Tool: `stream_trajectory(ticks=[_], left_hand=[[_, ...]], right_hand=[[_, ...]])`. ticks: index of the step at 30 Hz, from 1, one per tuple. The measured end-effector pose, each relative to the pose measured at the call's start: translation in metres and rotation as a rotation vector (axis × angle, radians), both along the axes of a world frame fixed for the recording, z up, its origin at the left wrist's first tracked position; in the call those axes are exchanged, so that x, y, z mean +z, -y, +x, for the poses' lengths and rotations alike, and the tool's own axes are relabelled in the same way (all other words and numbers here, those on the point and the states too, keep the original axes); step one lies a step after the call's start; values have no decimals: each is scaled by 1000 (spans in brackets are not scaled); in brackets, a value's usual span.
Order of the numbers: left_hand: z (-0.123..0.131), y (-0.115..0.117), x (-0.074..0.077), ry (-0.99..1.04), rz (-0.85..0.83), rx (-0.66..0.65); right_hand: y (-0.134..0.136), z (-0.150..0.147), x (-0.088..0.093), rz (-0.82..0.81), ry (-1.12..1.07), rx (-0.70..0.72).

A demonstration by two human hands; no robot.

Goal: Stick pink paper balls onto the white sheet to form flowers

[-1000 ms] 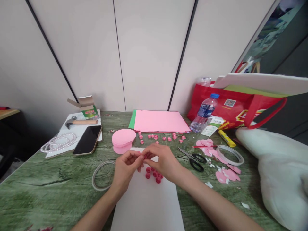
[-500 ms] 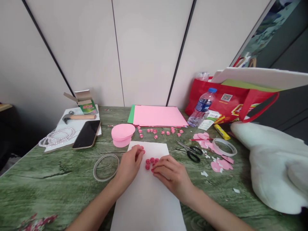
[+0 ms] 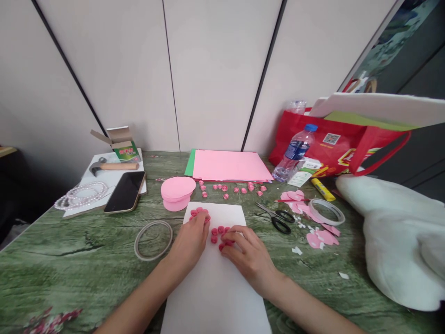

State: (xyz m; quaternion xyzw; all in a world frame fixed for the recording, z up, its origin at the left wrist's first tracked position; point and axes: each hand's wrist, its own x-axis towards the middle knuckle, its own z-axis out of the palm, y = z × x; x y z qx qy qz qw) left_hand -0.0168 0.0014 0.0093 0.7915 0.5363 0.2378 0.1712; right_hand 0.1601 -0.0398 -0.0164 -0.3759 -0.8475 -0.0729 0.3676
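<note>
A white sheet of paper point(image 3: 213, 292) lies lengthwise in front of me, with small rolled pink paper roses point(image 3: 221, 229) in two groups on its upper part. At the upper left group, my left hand point(image 3: 193, 235) has its fingers pressed together on a rose point(image 3: 207, 217) and partly hides the others. My right hand point(image 3: 252, 260) curls over the group farther right, with thumb and fingers closed about a dark pink rose point(image 3: 221, 247). Beyond the sheet, several more loose roses point(image 3: 225, 188) lie in an uneven row.
Pink oval cutouts point(image 3: 178, 188) and a tape roll point(image 3: 153, 240) lie left; scissors point(image 3: 278, 218), paper scraps point(image 3: 321, 238) and another tape roll point(image 3: 327, 212) lie right. Farther back are pink card sheets point(image 3: 231, 165), a water bottle point(image 3: 295, 150), a phone point(image 3: 125, 191) and a hammer point(image 3: 114, 166).
My left hand has shifted slightly, so more roses show above its fingers. My right hand stays nearly in place, its fingers moving a little at the roses. The view has tilted slightly.
</note>
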Motion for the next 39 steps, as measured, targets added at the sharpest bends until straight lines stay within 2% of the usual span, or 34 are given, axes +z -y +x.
stream_trajectory(ticks=[9, 15, 21, 35, 39], left_hand=[[0, 0, -4, -218, -58, -60], [0, 0, -3, -206, -38, -68], [2, 3, 2, -302, -50, -59], [3, 2, 5, -241, -73, -52], [-1, 0, 8, -188, -89, -113]], right_hand=[[2, 5, 8, 21, 138, 27], [1, 4, 5, 20, 144, -9], [1, 6, 5, -56, 128, 6], [0, 4, 6, -9, -11, 8], [0, 2, 4, 17, -30, 2]])
